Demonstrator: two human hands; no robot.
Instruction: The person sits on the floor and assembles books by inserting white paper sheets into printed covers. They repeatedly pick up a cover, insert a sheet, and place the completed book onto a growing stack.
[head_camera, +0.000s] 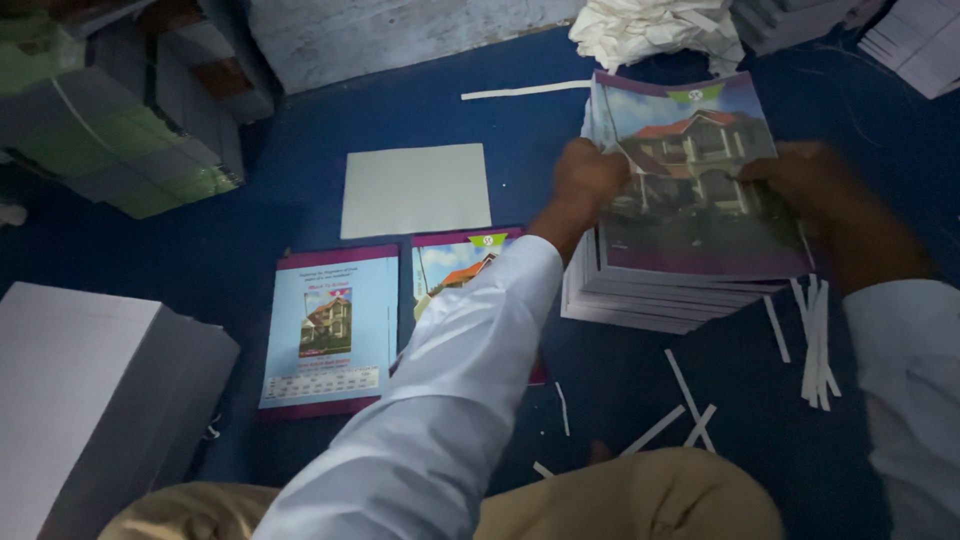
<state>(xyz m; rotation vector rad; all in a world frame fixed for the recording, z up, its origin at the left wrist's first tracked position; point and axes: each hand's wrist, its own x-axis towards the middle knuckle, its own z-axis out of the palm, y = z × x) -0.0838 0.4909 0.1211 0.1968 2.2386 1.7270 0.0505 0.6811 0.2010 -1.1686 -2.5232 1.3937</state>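
Observation:
My left hand (585, 180) grips the left edge of a printed cover sheet (700, 170) showing a house picture with a purple border. My right hand (815, 185) holds the same sheet at its right edge. The sheet is lifted slightly above a stack of similar covers (660, 295) on the blue floor. Both sleeves are light blue.
An open printed cover (330, 330) lies flat on the blue floor (300, 170) to the left, with a blank white sheet (415, 190) behind it. A thick white paper stack (90, 390) stands at the near left. Paper strips (815, 345) are scattered at right. Crumpled paper (655, 30) lies at the back.

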